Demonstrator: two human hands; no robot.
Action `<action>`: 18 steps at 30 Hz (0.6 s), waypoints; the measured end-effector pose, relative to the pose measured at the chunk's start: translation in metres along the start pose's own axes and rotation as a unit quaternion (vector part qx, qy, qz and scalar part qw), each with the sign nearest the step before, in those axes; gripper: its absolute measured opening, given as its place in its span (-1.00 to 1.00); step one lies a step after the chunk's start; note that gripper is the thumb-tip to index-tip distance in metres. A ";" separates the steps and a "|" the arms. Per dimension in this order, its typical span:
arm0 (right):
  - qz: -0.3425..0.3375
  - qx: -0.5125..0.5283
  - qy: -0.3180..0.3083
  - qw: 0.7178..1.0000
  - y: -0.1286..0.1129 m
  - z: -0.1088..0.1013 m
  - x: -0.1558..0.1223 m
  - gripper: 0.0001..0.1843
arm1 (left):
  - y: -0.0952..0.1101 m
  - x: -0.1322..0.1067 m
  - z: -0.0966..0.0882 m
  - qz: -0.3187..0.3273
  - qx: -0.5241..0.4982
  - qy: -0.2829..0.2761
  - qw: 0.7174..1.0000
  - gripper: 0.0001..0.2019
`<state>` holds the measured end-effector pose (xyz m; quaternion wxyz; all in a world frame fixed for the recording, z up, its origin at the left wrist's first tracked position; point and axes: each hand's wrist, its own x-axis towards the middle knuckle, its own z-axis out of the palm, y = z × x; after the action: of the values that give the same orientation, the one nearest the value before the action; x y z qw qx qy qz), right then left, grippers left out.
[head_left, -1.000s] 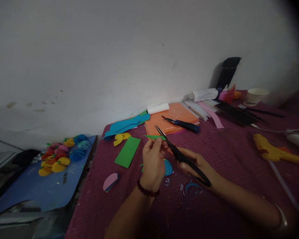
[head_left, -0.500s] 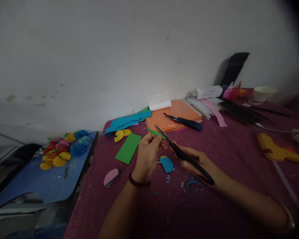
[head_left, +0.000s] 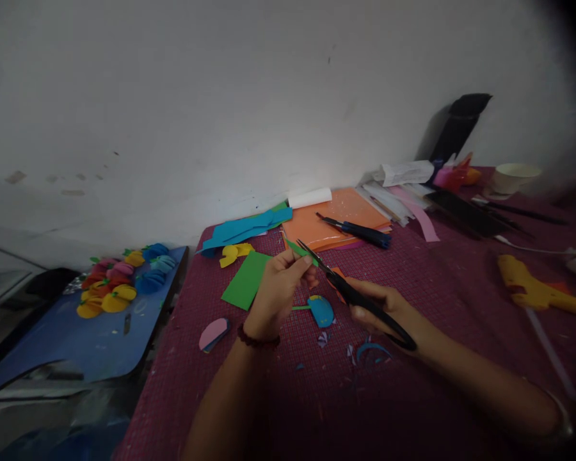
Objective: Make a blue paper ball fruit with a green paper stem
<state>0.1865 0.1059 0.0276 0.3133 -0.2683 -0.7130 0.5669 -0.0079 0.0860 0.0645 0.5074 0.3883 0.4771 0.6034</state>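
Between thumb and fingers, my left hand (head_left: 281, 288) pinches a small strip of green paper (head_left: 295, 247). My right hand (head_left: 384, 314) grips black-handled scissors (head_left: 352, 293), whose blades lie close against the green strip at my left fingertips. Just below the hands rests a blue paper half-round (head_left: 321, 311) with a thin green strip beside it. A larger green paper piece (head_left: 246, 280) lies left of my left hand, partly hidden by it. Further left is a stack of half-round pieces with a pink top (head_left: 214, 334).
Blue paper strips (head_left: 244, 228), orange sheets (head_left: 336, 211) and a dark-handled tool (head_left: 365, 233) lie at the back. A yellow glue gun (head_left: 523, 285) and a white cup (head_left: 513, 178) are at right. Colourful paper shapes (head_left: 118, 298) cover part of a blue board (head_left: 100, 349) at left.
My left hand has shifted slightly left, and more of the green strip beside the blue half-round shows. The scissors stay at the green paper; the view has moved a little.
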 end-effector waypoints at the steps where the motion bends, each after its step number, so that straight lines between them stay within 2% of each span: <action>1: -0.002 -0.004 -0.005 1.000 -0.001 0.000 0.000 -0.39 | 0.001 0.000 -0.002 0.000 0.005 -0.006 1.000 -0.79; 10: 0.020 -0.020 -0.032 0.999 -0.005 -0.001 -0.001 -0.39 | 0.007 0.002 -0.011 -0.020 0.048 -0.044 0.998 -0.81; 18: 0.019 -0.017 -0.028 0.999 -0.005 -0.001 -0.001 -0.38 | 0.008 0.005 -0.017 -0.025 0.064 -0.070 0.995 -0.79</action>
<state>0.1882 0.1048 0.0327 0.2780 -0.2707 -0.7258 0.5681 -0.0269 0.0879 0.0682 0.5289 0.4487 0.4876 0.5303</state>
